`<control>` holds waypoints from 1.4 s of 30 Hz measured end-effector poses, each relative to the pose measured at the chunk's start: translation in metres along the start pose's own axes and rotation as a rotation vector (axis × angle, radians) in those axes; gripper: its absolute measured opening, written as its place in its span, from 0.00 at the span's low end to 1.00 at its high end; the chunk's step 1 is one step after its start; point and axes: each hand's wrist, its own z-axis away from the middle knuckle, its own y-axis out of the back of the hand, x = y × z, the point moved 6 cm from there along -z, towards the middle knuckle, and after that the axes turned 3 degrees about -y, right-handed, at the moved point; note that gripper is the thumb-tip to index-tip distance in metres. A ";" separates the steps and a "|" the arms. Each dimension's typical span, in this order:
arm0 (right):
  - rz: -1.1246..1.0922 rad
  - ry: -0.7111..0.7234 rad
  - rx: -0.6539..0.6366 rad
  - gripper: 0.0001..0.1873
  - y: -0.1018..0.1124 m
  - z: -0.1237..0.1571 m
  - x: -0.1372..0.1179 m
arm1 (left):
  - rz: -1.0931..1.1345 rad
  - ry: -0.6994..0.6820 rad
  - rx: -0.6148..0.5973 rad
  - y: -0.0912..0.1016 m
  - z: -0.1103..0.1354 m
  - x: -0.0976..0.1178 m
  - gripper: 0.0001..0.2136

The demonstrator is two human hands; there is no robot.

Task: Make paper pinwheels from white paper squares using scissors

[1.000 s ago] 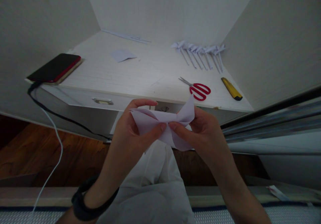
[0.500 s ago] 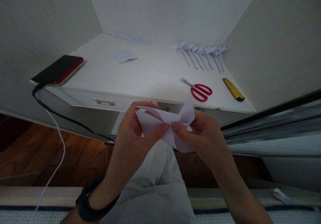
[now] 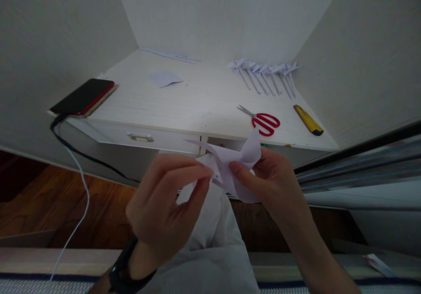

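A white paper pinwheel (image 3: 226,155) with bent-in points is held over my lap, just off the desk's front edge. My right hand (image 3: 271,175) grips its right side, thumb pressed on the front near the middle and fingers behind. My left hand (image 3: 171,197), with a dark band on the wrist, pinches the lower left part of the paper between thumb and fingertips. Its fingertips cover the corner they hold. One thin paper point sticks out to the upper left, free of the fingers.
On the white desk (image 3: 148,105) lie red-handled scissors (image 3: 263,120), a yellow cutter (image 3: 308,120), several finished paper pinwheels on sticks (image 3: 263,70), a paper square (image 3: 166,78) and thin paper sticks (image 3: 169,55). A phone (image 3: 83,96) with a black cable (image 3: 98,160) rests at the left.
My left hand has let go of the pinwheel's left side, turned, and now pinches a lower left corner. My right hand keeps its hold. The view has shifted slightly.
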 end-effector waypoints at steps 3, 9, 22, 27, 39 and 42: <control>0.006 0.010 -0.004 0.04 0.000 0.000 -0.001 | -0.190 -0.281 -0.095 -0.007 0.003 0.014 0.22; 0.004 0.019 -0.002 0.04 0.002 0.002 0.000 | -0.277 -0.309 -0.120 -0.014 -0.002 0.020 0.17; -0.001 0.005 0.005 0.02 0.002 0.002 -0.004 | 0.327 0.403 -0.126 -0.023 -0.013 -0.021 0.12; 0.027 0.037 -0.005 0.02 0.002 0.002 -0.002 | 0.576 0.670 -0.243 -0.037 -0.008 -0.037 0.14; 0.072 0.028 -0.002 0.03 0.002 0.003 -0.001 | 0.545 0.794 -0.127 -0.038 0.005 -0.041 0.13; 0.081 0.027 -0.003 0.03 0.002 0.002 0.000 | 0.575 0.786 -0.131 -0.040 0.005 -0.040 0.10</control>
